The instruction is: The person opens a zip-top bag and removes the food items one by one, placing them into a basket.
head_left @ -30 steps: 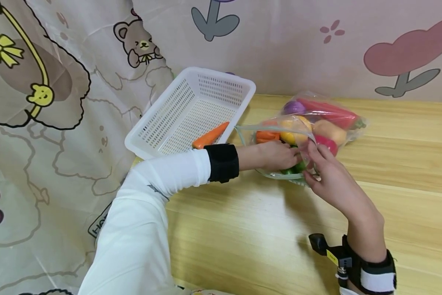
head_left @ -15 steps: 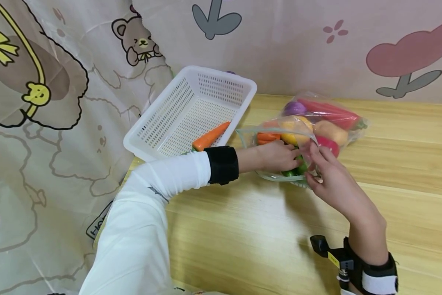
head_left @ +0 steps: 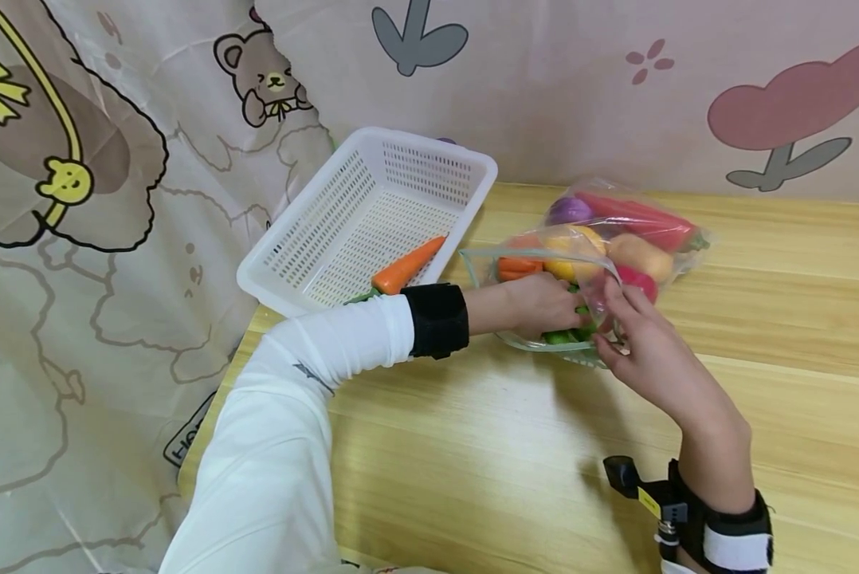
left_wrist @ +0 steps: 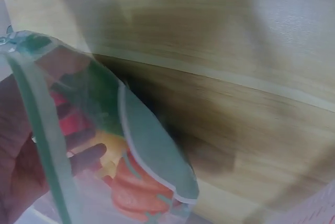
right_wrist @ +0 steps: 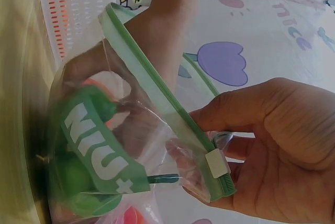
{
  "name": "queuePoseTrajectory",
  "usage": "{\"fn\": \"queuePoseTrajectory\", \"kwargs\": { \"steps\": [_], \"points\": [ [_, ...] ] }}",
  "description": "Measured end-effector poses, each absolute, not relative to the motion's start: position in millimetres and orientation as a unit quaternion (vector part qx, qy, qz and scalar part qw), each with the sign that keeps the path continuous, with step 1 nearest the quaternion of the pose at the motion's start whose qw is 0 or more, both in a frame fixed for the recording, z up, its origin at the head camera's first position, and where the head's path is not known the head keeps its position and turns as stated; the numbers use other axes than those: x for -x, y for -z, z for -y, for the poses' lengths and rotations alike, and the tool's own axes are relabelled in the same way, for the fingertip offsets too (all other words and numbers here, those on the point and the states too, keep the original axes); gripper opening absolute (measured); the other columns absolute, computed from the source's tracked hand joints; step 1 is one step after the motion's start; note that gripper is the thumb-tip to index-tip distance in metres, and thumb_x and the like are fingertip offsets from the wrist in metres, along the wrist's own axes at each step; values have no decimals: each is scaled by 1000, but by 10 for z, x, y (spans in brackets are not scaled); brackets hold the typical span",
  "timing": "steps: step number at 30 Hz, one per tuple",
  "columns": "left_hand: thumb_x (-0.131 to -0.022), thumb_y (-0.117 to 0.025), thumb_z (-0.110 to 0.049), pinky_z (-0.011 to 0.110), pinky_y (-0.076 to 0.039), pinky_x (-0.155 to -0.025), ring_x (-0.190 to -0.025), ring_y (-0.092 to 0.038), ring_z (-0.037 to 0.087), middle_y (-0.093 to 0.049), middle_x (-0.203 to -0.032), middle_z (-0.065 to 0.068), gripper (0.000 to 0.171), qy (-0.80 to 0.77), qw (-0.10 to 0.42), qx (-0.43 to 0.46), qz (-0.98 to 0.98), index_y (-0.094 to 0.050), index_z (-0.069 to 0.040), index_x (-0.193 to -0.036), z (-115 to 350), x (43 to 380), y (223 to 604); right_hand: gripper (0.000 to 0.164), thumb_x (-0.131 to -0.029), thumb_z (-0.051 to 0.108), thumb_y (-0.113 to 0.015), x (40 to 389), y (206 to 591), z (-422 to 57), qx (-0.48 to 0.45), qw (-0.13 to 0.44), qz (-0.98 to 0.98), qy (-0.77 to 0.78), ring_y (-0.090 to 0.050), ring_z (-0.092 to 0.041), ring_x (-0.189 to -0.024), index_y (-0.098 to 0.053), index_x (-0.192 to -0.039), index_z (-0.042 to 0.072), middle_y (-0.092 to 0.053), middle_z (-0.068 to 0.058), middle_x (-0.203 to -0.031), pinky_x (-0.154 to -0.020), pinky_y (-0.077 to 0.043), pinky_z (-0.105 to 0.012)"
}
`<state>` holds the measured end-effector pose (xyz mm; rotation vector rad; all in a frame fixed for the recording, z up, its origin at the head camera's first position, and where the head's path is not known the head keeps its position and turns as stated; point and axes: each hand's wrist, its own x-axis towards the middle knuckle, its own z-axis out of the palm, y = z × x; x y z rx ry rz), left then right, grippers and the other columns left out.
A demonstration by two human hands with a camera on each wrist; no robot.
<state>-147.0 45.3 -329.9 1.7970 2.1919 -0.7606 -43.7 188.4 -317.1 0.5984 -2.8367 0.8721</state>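
- We see the clear zip bag (head_left: 537,346) lying on the desk to the right of the basket, its green-edged mouth open toward the left.
- Inside it, at the far end, we find a purple piece (head_left: 570,210) on the left and a long red piece (head_left: 641,222) on the right, with a tan piece (head_left: 641,255) nearer than the red one.
- Nearer the mouth sit an orange ribbed piece (head_left: 519,268), a yellow piece (head_left: 569,249) to its right, and a rounded pinkish-red piece (head_left: 637,281) just beside the right hand.
- Green pieces (head_left: 560,337) fill the near side of the bag.
- Our left hand (head_left: 533,304) is inside the bag, among the green pieces; we cannot tell whether its fingers grasp one.
- Our right hand (head_left: 648,347) pinches the mouth's right edge between thumb and fingers, beside the white slider (right_wrist: 216,163).
- On the left, the white slotted basket (head_left: 429,169) holds a carrot (head_left: 406,268), lying slantwise at its near right side.
- Both stand on the pale wooden desk (head_left: 501,454), against a printed cloth (head_left: 544,104) at the far side.
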Motion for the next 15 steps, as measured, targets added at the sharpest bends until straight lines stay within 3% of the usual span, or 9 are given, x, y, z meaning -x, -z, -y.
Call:
{"fn": "queuePoseTrajectory", "kwargs": {
  "steps": [4, 9, 15],
  "points": [
    [-90, -53, -28, 32, -50, -90, -109, -56, 21, -47, -134, 4, 51, 233, 121, -610, -747, -37, -20, -138, -437, 1475, 3257, 70, -74, -10, -65, 431, 3169, -1909, -195, 60, 936, -286, -43, -12, -68, -33, -137, -14, -49, -14, -98, -56, -37, -22],
    [-88, -53, -16, 30, -48, -94, -115, -54, 19, -52, -129, 3, 49, 177, 134, -605, -764, -40, -17, -136, -392, 1474, 3193, 70, -75, -10, -64, 430, 3166, -1928, -194, 63, 936, -287, -42, -9, -67, -33, -137, -13, -49, -13, -97, -56, -36, -20],
    [-83, -48, -13, 32, -51, -74, -109, -56, 20, -61, -119, -2, 41, 148, 78, -618, -768, -53, -18, -123, -267, 1380, 3049, 67, -76, -8, -65, 435, 3168, -1935, -191, 74, 937, -285, -43, -12, -70, -35, -136, -14, -48, -15, -100, -57, -35, -18]
  ]
}}
